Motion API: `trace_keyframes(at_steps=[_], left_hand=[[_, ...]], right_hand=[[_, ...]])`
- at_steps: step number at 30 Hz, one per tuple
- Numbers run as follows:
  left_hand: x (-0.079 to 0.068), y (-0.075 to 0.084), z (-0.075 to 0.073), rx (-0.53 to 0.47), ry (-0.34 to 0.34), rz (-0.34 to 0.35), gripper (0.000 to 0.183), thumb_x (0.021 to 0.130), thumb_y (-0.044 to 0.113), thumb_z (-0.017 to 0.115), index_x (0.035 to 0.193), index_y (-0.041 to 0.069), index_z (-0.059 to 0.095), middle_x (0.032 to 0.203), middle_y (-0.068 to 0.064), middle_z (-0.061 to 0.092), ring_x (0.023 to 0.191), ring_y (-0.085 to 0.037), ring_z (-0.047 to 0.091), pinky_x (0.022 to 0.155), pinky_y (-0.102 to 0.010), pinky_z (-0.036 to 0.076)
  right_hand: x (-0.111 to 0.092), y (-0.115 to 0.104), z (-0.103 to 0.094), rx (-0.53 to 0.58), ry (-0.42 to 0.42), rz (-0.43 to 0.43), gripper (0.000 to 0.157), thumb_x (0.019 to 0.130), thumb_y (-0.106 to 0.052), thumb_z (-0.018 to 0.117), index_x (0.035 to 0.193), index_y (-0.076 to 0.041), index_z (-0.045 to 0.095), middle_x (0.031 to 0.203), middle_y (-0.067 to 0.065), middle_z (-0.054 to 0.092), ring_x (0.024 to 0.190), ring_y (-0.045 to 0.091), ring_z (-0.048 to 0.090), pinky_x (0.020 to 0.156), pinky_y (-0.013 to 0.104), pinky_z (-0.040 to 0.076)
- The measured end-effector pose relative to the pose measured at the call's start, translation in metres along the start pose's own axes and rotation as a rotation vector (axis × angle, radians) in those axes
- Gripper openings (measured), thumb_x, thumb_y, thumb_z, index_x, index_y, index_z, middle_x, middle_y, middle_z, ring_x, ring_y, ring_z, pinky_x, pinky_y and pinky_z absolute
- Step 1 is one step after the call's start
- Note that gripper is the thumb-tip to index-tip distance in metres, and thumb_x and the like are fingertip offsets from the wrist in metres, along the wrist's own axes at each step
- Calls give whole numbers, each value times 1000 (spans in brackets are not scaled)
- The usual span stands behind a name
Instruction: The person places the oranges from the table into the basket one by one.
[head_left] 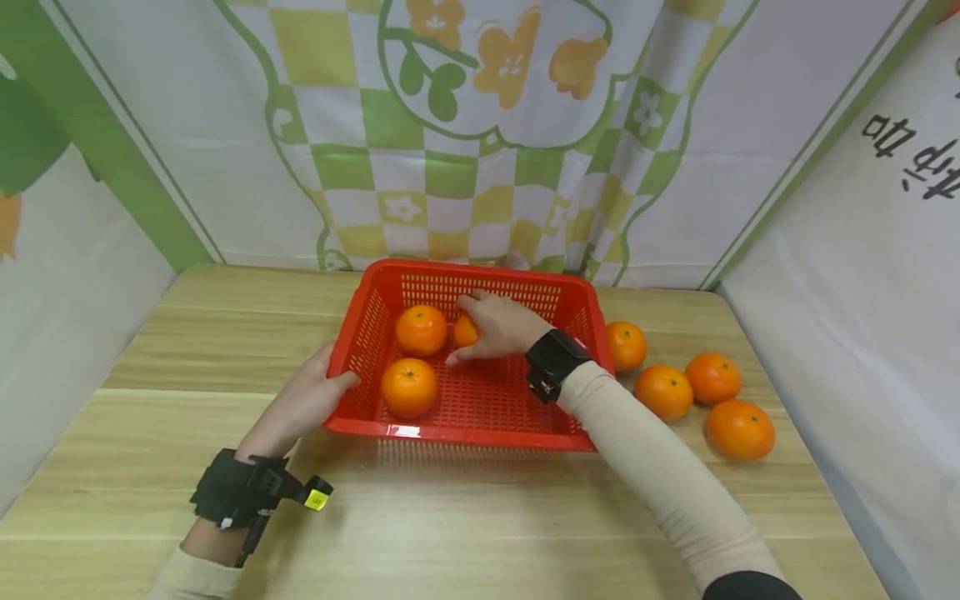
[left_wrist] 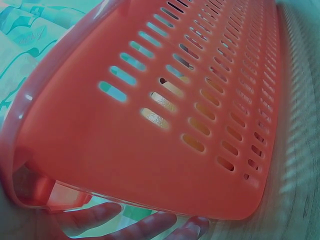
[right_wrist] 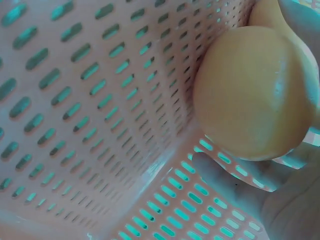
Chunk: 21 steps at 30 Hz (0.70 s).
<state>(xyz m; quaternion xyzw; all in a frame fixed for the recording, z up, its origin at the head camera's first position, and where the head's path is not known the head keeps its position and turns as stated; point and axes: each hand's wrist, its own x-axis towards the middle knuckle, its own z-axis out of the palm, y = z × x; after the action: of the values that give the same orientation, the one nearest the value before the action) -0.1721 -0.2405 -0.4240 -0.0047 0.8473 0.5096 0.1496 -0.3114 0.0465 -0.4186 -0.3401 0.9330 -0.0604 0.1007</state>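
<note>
Light gleams off the pale wood-grain counter [head_left: 465,525], a green-and-yellow checked curtain [head_left: 465,175] hanging right behind it, a white wall [head_left: 90,242] on its left, another [head_left: 847,275] with black writing [head_left: 911,158] on its right!

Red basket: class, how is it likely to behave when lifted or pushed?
The red basket may flex slightly: its slotted walls look like thin plastic. Such openwork suggests little weight of its own. Round oranges inside could roll.

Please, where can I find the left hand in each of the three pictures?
Head: left hand, left of centre, at the basket's left end.
Left wrist: its fingers at the bottom.
Right wrist: not in it; that is the right hand.
Shared landmark: the basket.
</note>
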Motion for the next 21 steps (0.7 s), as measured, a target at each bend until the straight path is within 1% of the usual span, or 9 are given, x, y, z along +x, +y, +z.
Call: trace_keyframes(at_steps=[4, 10, 14, 21], left_hand=[[0, 0, 1, -6, -4, -4, 61, 107, 19, 46, 164, 10, 26, 147, -24, 59, 108, -29, 72, 92, -43, 63], [-1, 2, 1, -1, 4, 1, 61, 107, 19, 46, 164, 9, 26, 147, -24, 59, 109, -30, 72, 93, -44, 62], [-1, 1, 0, 12, 7, 5, 61, 107, 18, 45, 164, 8, 26, 146, -24, 60, 110, -30, 72, 94, -44, 61], [0, 1, -1, 5, 5, 6, 60, 107, 18, 45, 163, 7, 26, 145, -24, 60, 108, -29, 72, 93, -42, 61]], right_hand=[[-3, -2, -3, -18, 24, -19, 98, 81, -73, 76, 151, -10, 51, 148, 16, 57, 132, 32, 62, 112, 46, 53], [-7, -5, -10, -24, 70, -48, 94, 80, -72, 77, 146, -9, 53, 138, 16, 60, 119, 29, 65, 105, 44, 56], [-11, -8, -13, -22, 56, -44, 95, 80, -73, 77, 148, -10, 52, 140, 17, 58, 121, 30, 63, 106, 45, 55], [-19, -11, -21, -14, 29, -15, 99, 80, -73, 76, 152, -11, 50, 145, 17, 53, 127, 33, 59, 106, 46, 55]])
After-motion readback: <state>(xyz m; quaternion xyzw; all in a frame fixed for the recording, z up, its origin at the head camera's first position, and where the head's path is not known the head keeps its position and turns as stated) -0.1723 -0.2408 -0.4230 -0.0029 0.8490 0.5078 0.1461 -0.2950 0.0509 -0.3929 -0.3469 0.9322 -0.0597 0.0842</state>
